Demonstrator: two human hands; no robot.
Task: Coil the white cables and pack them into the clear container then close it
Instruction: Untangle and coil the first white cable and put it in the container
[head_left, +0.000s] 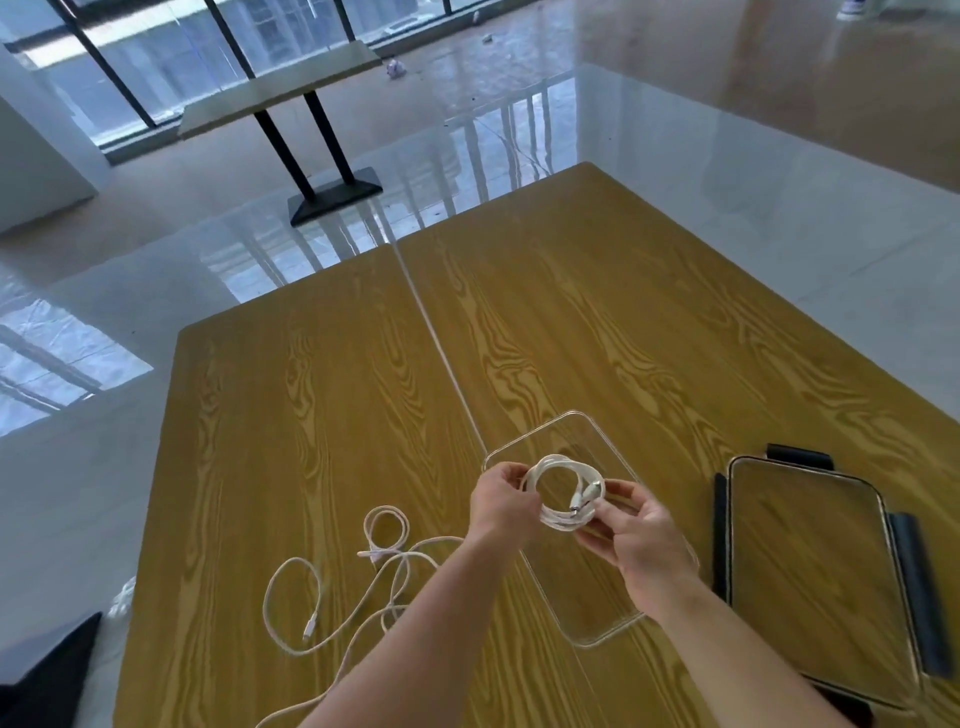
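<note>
A coiled white cable (563, 470) hangs above the open clear container (571, 426) on the wooden table. My left hand (501, 501) pinches the coil's left side. My right hand (631, 530) grips its right side, where the plugs lie. Loose white cables (387, 564) sprawl uncoiled on the table to the left of the container, partly hidden by my left forearm. The clear lid (815, 566) with dark clips lies flat to the right of the container.
The wooden table (322, 415) is two tops joined by a seam. A dark object (52, 670) sits off its front left corner. Another table (280, 88) stands on the glossy floor far behind.
</note>
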